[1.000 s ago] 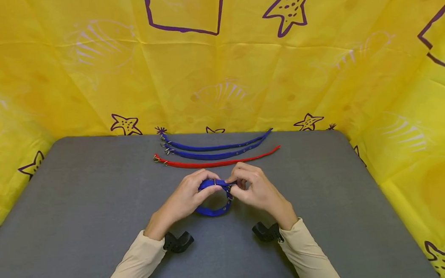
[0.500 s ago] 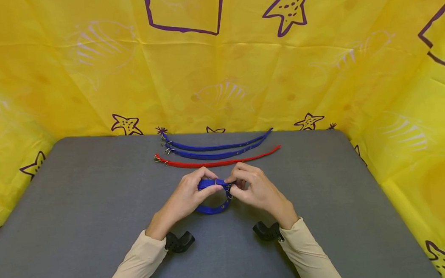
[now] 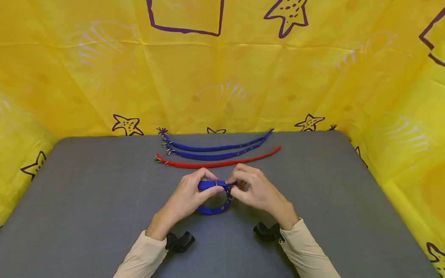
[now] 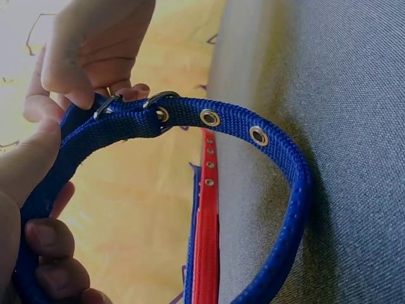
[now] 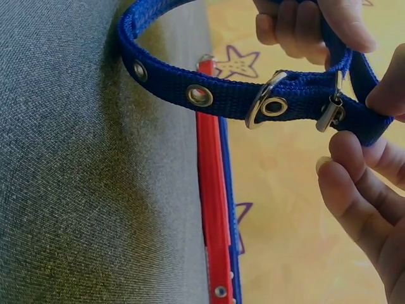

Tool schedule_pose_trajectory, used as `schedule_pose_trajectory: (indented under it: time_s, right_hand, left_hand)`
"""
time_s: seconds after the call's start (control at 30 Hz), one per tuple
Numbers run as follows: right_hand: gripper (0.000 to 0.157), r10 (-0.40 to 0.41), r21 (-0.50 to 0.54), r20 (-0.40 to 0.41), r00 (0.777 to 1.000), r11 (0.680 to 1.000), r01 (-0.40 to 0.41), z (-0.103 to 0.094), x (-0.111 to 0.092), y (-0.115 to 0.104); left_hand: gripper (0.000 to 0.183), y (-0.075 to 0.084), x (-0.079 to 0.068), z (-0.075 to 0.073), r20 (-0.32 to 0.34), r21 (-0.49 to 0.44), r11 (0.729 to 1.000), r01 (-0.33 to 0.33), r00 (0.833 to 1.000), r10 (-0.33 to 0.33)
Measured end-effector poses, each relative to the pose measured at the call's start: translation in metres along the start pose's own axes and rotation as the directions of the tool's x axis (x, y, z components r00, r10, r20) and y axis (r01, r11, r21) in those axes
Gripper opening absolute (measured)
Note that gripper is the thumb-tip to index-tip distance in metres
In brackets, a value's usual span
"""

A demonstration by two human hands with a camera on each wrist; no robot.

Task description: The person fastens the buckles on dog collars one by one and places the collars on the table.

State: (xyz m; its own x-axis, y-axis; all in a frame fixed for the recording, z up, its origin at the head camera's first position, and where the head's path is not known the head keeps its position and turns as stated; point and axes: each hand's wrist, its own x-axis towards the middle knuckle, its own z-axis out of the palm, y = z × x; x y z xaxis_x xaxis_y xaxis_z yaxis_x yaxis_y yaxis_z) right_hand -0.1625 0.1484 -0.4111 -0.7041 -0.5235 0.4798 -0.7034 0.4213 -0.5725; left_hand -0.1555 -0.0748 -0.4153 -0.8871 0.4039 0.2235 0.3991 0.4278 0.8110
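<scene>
Blue webbing made up the collar (image 4: 237, 124), bent into a loop and held between the two hands, its lower curve hanging on the body side of them; whether that curve touched the table (image 3: 96, 197) I couldn't tell. The left hand (image 3: 189, 193) had its fingers curled round the band with the thumb pressing it, and the right hand (image 3: 258, 188) pinched the strap at a fold just beside the buckle (image 5: 328, 116). Down the band from the right hand came a metal ring (image 5: 255, 109), with two eyelets (image 5: 200, 87) showing beyond it. To my eye the step was fastening: the strap looked partway worked through the buckle, though I couldn't make out whether the prong sat in a hole. The next move seemed to call for a steady left hand while the right drew the strap along without losing the fold. Against a second earlier, little differed: both hands kept the same grips in nearly the same spot, and the loop's lower curve hung a shade closer to them. Past the fingertips, away from the body, the red collar (image 3: 216, 165) and, farther off, two blue collars (image 3: 216, 157) lay stretched out as before.
</scene>
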Motion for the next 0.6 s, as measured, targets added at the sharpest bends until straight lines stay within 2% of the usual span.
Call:
schedule_pose_trajectory:
  time_s: [0.4, 0.6]
  right_hand:
    - [0.017, 0.005, 0.004, 0.016, 1.000, 1.000, -0.005, -0.0007, -0.0011, 0.0010]
    - [0.018, 0.015, -0.003, 0.031, 0.999, 1.000, -0.015, -0.0024, -0.0010, -0.0007]
  left_hand:
    - [0.020, -0.0023, -0.0003, 0.0018, -0.023, 0.001, 0.998, -0.062, 0.998, 0.062]
    - [0.020, -0.0041, -0.0001, -0.0009, -0.031, -0.018, 0.999, -0.050, 0.998, 0.050]
